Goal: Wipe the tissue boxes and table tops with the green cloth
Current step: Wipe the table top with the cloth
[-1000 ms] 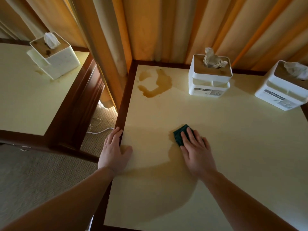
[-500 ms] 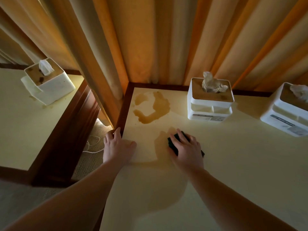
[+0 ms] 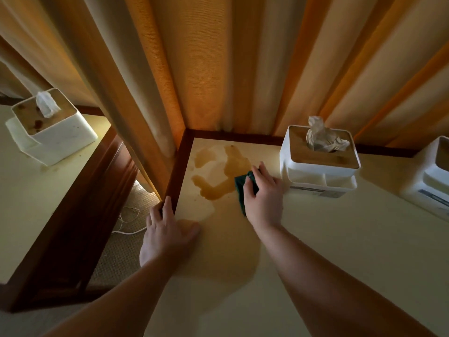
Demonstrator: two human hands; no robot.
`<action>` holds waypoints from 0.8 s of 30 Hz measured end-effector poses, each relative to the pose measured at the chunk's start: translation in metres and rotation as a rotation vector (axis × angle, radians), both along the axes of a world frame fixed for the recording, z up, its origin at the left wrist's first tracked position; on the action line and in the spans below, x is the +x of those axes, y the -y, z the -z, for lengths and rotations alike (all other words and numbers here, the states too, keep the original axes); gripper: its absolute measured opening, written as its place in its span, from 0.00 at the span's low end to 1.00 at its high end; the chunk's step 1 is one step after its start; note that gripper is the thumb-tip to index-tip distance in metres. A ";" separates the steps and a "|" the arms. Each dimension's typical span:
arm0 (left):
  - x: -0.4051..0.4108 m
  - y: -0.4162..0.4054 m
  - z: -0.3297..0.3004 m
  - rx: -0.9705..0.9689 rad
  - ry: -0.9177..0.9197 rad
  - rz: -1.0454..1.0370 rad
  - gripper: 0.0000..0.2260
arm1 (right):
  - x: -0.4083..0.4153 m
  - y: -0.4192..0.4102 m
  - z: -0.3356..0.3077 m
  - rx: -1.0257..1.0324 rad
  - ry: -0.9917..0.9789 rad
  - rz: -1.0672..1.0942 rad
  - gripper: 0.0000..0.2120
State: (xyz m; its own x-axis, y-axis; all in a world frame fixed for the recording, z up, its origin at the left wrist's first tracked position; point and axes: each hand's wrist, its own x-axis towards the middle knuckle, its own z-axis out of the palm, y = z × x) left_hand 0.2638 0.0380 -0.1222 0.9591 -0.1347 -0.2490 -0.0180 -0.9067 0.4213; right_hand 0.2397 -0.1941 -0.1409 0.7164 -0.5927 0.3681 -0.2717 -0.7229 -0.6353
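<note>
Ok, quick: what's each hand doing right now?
Left hand: open, resting flat on the table edge, holding nothing.
Right hand: fingers curled on the green cloth, pressing it to the table at the brown spill.

A: What moved since a second ago?

B: The right hand (image 3: 263, 193) has slid the green cloth (image 3: 243, 190) up the table top (image 3: 340, 239), from mid-frame to the brown spill (image 3: 218, 176) just above centre. The cloth's edge now touches the spill's right side.

A: And the left hand (image 3: 165, 234)?

B: It has crept up along the table's left edge, its fingers now over the dark rim.
</note>
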 end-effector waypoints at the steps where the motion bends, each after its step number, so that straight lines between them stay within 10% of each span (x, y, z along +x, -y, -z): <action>1: 0.000 0.000 0.001 -0.005 0.009 -0.009 0.48 | 0.012 0.002 -0.001 0.013 0.009 0.015 0.20; 8: 0.000 0.000 0.001 -0.037 0.024 -0.023 0.47 | 0.043 0.003 -0.014 0.088 -0.275 -0.100 0.26; 13: 0.000 0.000 0.000 -0.034 0.022 -0.014 0.47 | 0.010 0.004 -0.008 -0.247 -0.591 -0.294 0.29; 24: 0.001 -0.001 0.001 -0.053 0.036 -0.001 0.48 | 0.058 0.039 -0.011 -0.089 -0.610 -0.203 0.29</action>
State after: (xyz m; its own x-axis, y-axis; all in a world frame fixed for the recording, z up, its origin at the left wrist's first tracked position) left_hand 0.2649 0.0388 -0.1233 0.9674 -0.1455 -0.2074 -0.0325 -0.8831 0.4680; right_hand 0.2975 -0.2327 -0.1296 0.9071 -0.4091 -0.0993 -0.4170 -0.8408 -0.3452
